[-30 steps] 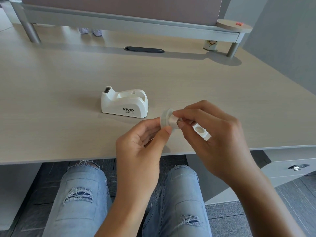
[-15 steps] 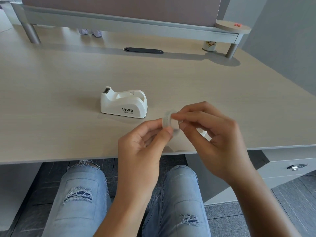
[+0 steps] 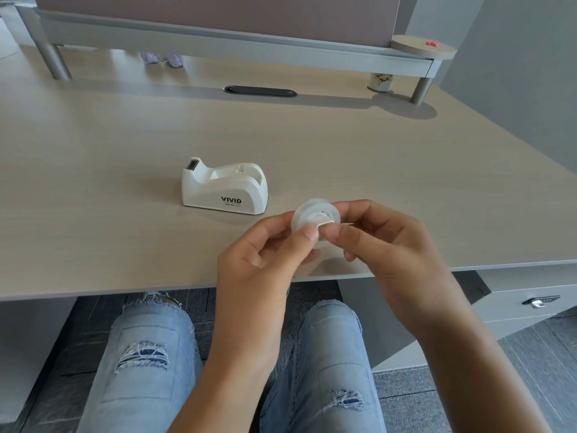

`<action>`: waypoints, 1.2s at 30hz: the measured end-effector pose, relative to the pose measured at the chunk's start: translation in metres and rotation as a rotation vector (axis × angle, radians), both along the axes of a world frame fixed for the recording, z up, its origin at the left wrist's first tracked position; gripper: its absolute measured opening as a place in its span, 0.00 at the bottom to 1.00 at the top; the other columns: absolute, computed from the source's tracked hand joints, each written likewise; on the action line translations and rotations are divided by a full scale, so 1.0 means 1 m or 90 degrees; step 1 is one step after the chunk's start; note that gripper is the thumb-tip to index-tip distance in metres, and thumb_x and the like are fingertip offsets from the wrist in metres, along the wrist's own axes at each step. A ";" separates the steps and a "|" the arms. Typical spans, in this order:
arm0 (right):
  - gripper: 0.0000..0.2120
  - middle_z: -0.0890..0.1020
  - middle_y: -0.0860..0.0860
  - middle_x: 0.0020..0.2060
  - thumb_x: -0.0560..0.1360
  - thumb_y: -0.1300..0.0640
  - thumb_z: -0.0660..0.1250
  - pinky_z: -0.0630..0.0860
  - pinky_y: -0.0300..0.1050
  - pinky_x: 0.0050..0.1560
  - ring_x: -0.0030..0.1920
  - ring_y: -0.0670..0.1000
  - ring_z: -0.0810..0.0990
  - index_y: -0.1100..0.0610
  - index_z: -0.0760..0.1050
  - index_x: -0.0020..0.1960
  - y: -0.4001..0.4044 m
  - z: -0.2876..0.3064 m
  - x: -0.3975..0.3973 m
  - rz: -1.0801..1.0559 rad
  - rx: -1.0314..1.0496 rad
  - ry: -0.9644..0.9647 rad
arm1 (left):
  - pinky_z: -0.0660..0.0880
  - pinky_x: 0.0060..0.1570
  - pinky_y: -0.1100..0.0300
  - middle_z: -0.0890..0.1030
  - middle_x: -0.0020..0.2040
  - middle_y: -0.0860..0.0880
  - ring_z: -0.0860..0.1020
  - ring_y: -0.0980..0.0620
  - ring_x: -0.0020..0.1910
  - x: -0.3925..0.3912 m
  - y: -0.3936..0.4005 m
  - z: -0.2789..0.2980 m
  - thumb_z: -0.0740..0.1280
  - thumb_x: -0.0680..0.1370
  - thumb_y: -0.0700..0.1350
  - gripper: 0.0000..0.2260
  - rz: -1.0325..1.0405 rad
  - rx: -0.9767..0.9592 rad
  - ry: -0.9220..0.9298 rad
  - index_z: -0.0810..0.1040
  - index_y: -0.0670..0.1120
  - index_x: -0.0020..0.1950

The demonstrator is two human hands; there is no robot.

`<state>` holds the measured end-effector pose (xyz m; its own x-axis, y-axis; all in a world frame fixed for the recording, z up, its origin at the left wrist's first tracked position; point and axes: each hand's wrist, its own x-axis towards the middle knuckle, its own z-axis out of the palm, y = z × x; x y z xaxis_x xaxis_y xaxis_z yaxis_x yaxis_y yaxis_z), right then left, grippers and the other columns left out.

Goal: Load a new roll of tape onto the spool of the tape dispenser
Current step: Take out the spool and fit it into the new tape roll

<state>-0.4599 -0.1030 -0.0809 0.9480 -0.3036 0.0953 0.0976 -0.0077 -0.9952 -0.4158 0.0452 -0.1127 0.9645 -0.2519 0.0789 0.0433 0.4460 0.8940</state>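
A white tape dispenser (image 3: 224,191) marked VIVID stands on the desk (image 3: 125,151), its cradle bare. Just in front and to the right of it, above the desk's front edge, both hands hold a clear roll of tape (image 3: 309,212) with a white spool piece (image 3: 321,219) in its centre hole. My left hand (image 3: 259,267) pinches the roll from the left with thumb and fingers. My right hand (image 3: 384,242) grips it from the right, thumb on the white core. The roll's flat face is turned toward me.
A grey raised shelf (image 3: 218,42) spans the back of the desk. A dark cable slot (image 3: 260,91) lies below it, and a small patterned cup (image 3: 380,81) stands at the back right. A locked drawer (image 3: 540,300) sits under the desk at right.
The roll has turned from edge-on to face-on toward me. The white spool piece that showed behind my right hand a second ago is now in the roll's centre.
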 end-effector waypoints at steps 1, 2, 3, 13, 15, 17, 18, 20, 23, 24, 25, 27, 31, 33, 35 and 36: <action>0.13 0.89 0.49 0.41 0.66 0.55 0.79 0.76 0.33 0.40 0.37 0.42 0.83 0.56 0.87 0.49 -0.002 -0.002 0.001 0.012 -0.002 0.000 | 0.81 0.48 0.58 0.90 0.45 0.47 0.85 0.52 0.42 0.000 0.001 0.000 0.75 0.72 0.43 0.07 -0.001 0.004 -0.006 0.88 0.46 0.49; 0.12 0.90 0.49 0.42 0.67 0.54 0.81 0.77 0.36 0.42 0.40 0.43 0.83 0.54 0.88 0.49 -0.003 -0.003 0.001 0.021 -0.004 0.003 | 0.80 0.45 0.61 0.89 0.44 0.47 0.84 0.53 0.40 0.001 0.001 0.000 0.76 0.71 0.43 0.07 0.004 0.010 -0.012 0.88 0.46 0.48; 0.11 0.90 0.50 0.43 0.67 0.54 0.81 0.77 0.39 0.44 0.42 0.45 0.84 0.53 0.88 0.49 -0.004 -0.003 0.001 0.023 -0.005 0.007 | 0.80 0.44 0.62 0.89 0.43 0.47 0.84 0.52 0.39 0.001 0.002 0.000 0.77 0.71 0.43 0.06 0.010 0.018 -0.020 0.88 0.47 0.48; 0.13 0.91 0.55 0.44 0.66 0.55 0.78 0.82 0.40 0.46 0.43 0.49 0.86 0.58 0.87 0.50 0.002 0.001 -0.001 -0.013 0.017 0.003 | 0.81 0.43 0.61 0.90 0.41 0.49 0.84 0.53 0.36 0.000 0.004 0.003 0.76 0.70 0.45 0.06 0.051 0.033 -0.063 0.88 0.48 0.46; 0.12 0.91 0.54 0.43 0.67 0.55 0.77 0.83 0.40 0.45 0.41 0.49 0.86 0.58 0.87 0.49 0.004 0.003 -0.001 -0.030 0.000 -0.001 | 0.81 0.43 0.61 0.89 0.40 0.49 0.83 0.53 0.35 0.001 0.005 0.004 0.77 0.72 0.42 0.04 0.053 0.041 -0.066 0.88 0.47 0.46; 0.12 0.91 0.54 0.42 0.67 0.56 0.77 0.83 0.39 0.44 0.40 0.48 0.85 0.59 0.87 0.49 0.007 0.004 -0.001 -0.043 -0.012 -0.006 | 0.81 0.43 0.61 0.89 0.40 0.49 0.83 0.53 0.35 0.001 0.006 0.005 0.77 0.73 0.40 0.04 0.065 0.059 -0.075 0.88 0.47 0.47; 0.12 0.91 0.54 0.42 0.67 0.55 0.77 0.83 0.39 0.43 0.39 0.47 0.85 0.59 0.87 0.49 0.008 0.004 -0.001 -0.050 -0.017 -0.007 | 0.81 0.43 0.61 0.89 0.39 0.49 0.84 0.53 0.35 0.001 0.006 0.004 0.76 0.74 0.39 0.04 0.072 0.069 -0.080 0.88 0.46 0.47; 0.13 0.91 0.54 0.41 0.66 0.55 0.78 0.82 0.38 0.43 0.38 0.46 0.86 0.59 0.87 0.48 0.010 0.005 -0.001 -0.060 -0.025 -0.010 | 0.80 0.43 0.63 0.89 0.39 0.48 0.84 0.53 0.34 0.001 0.006 0.004 0.76 0.75 0.39 0.04 0.086 0.087 -0.089 0.88 0.45 0.48; 0.13 0.91 0.54 0.42 0.66 0.54 0.78 0.83 0.38 0.43 0.39 0.47 0.86 0.58 0.87 0.48 0.012 0.005 -0.001 -0.071 -0.037 -0.006 | 0.79 0.41 0.65 0.89 0.39 0.49 0.84 0.55 0.34 0.001 0.007 0.004 0.76 0.75 0.39 0.04 0.099 0.096 -0.089 0.87 0.45 0.49; 0.13 0.91 0.54 0.42 0.66 0.54 0.78 0.83 0.39 0.44 0.39 0.47 0.86 0.58 0.87 0.48 0.012 0.005 -0.001 -0.073 -0.040 -0.003 | 0.79 0.41 0.65 0.89 0.39 0.48 0.84 0.55 0.34 0.000 0.007 0.004 0.76 0.75 0.39 0.04 0.101 0.098 -0.088 0.87 0.45 0.49; 0.13 0.91 0.55 0.42 0.66 0.54 0.78 0.83 0.39 0.44 0.40 0.47 0.86 0.58 0.87 0.48 0.012 0.005 -0.001 -0.074 -0.041 -0.001 | 0.79 0.41 0.65 0.89 0.39 0.48 0.84 0.55 0.34 0.000 0.007 0.004 0.76 0.75 0.39 0.04 0.104 0.100 -0.087 0.87 0.45 0.49; 0.14 0.91 0.55 0.42 0.66 0.54 0.78 0.84 0.40 0.45 0.40 0.48 0.86 0.60 0.87 0.49 0.013 0.005 0.000 -0.076 -0.041 0.002 | 0.80 0.41 0.65 0.89 0.39 0.48 0.84 0.55 0.33 0.000 0.008 0.005 0.76 0.75 0.39 0.04 0.108 0.105 -0.086 0.87 0.46 0.48; 0.15 0.91 0.56 0.42 0.66 0.55 0.78 0.84 0.40 0.45 0.40 0.48 0.86 0.61 0.87 0.50 0.015 0.004 0.000 -0.082 -0.044 0.007 | 0.80 0.41 0.64 0.89 0.39 0.49 0.84 0.55 0.33 0.000 0.009 0.006 0.77 0.75 0.39 0.04 0.111 0.115 -0.085 0.87 0.46 0.48; 0.14 0.91 0.56 0.42 0.66 0.55 0.78 0.84 0.41 0.45 0.40 0.48 0.86 0.61 0.87 0.49 0.016 0.003 0.000 -0.090 -0.045 0.009 | 0.80 0.40 0.64 0.89 0.39 0.49 0.85 0.55 0.33 0.001 0.009 0.006 0.76 0.75 0.39 0.04 0.112 0.121 -0.085 0.87 0.47 0.47; 0.13 0.91 0.56 0.41 0.66 0.55 0.78 0.84 0.40 0.45 0.38 0.47 0.85 0.60 0.87 0.49 0.017 0.003 0.001 -0.098 -0.048 0.012 | 0.80 0.40 0.65 0.89 0.38 0.50 0.85 0.55 0.33 0.000 0.009 0.005 0.76 0.75 0.39 0.04 0.115 0.128 -0.087 0.87 0.48 0.47; 0.13 0.91 0.56 0.40 0.66 0.55 0.78 0.84 0.40 0.45 0.37 0.47 0.85 0.59 0.87 0.48 0.017 0.003 0.001 -0.101 -0.048 0.013 | 0.79 0.40 0.65 0.89 0.39 0.50 0.85 0.55 0.34 0.000 0.009 0.004 0.76 0.75 0.40 0.04 0.118 0.132 -0.088 0.87 0.48 0.48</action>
